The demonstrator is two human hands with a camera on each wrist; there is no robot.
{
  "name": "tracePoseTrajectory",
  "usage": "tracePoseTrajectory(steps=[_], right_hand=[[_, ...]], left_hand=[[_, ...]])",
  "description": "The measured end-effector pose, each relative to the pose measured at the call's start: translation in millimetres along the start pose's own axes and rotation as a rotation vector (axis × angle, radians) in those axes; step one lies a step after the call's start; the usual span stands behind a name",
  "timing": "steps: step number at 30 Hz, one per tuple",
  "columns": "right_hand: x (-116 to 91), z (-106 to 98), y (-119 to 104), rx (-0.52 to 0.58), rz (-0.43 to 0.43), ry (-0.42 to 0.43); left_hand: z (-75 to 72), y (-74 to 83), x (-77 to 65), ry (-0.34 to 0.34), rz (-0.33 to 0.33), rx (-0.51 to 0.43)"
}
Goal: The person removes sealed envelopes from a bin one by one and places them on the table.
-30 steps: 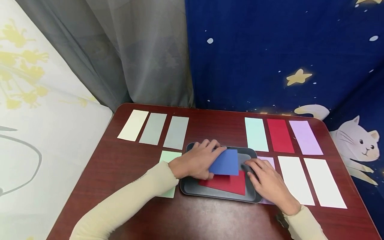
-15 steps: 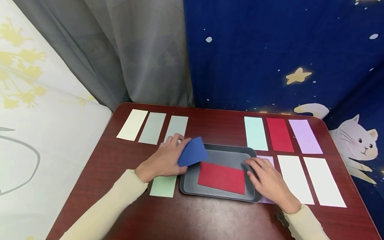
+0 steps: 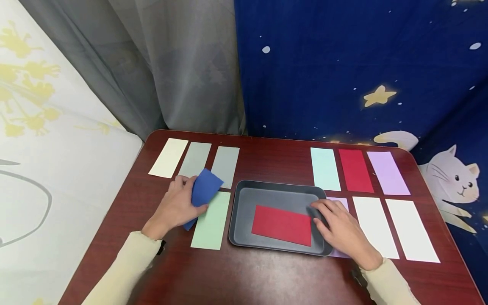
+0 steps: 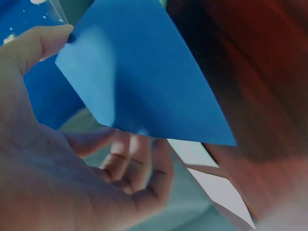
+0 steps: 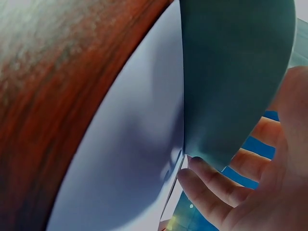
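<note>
In the head view my left hand (image 3: 173, 207) holds a blue paper card (image 3: 207, 186) tilted above the table's left side, partly over the light green card (image 3: 211, 221). Up close, in the left wrist view, thumb and fingers grip the blue card (image 4: 149, 77) at its edges. A dark grey tray (image 3: 274, 192) stands mid-table with a red card (image 3: 282, 225) lying slightly askew in it. My right hand (image 3: 345, 231) grips the tray's right rim, some fingers inside it and others outside. A lilac card (image 5: 125, 125) lies beside the tray wall (image 5: 236, 72) in the right wrist view.
At the back left lie a cream card (image 3: 168, 158) and two grey cards (image 3: 225, 166). Right of the tray are mint (image 3: 325, 169), red (image 3: 356, 170) and lilac cards (image 3: 389, 173), with two white cards (image 3: 375, 226) nearer. The tray's right edge partly covers another lilac card (image 3: 338, 202).
My left hand has carried the blue card from over the tray leftward to above the green card, tilting it. The red card in the tray is now uncovered. My right hand has stayed put.
</note>
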State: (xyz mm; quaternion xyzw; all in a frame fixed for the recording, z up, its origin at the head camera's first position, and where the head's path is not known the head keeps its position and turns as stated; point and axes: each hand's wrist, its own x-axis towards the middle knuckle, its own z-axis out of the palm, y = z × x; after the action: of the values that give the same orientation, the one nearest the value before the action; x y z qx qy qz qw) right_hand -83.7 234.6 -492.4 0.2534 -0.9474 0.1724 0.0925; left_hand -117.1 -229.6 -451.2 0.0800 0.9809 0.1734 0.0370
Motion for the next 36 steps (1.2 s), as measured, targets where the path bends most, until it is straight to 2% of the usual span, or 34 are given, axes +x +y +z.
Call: tracePoseTrajectory(steps=[5,13,19,25,30,33,36], right_hand=[[0.0,0.2,0.0,-0.005,0.005,-0.007],[0.8,-0.7,-0.7,-0.006,0.003,-0.006],[0.8,-1.1,-0.7,-0.005,0.0,-0.001],[0.2,-0.7,-0.8,-0.002,0.003,-0.006],[-0.3,-0.4,-1.1,-0.008,0.007,-0.012],[0.0,0.0,-1.7,-0.01,0.007,-0.013],[0.2,0.7,-1.9,-0.005,0.008,-0.008]], left_hand=[[0.2,-13.4,-10.4,0.006,-0.101,0.039],[9.5,-22.0,-23.6,-0.038,-0.215,0.07],[16.6,-24.9,-26.3,-0.049,-0.286,0.093],[18.4,-21.9,-26.9,-0.088,-0.343,0.103],[13.4,-12.5,-23.7,-0.092,-0.304,0.128],[8.3,5.5,-18.4,-0.064,-0.229,0.138],[5.5,29.5,-11.5,0.0,-0.12,0.163]])
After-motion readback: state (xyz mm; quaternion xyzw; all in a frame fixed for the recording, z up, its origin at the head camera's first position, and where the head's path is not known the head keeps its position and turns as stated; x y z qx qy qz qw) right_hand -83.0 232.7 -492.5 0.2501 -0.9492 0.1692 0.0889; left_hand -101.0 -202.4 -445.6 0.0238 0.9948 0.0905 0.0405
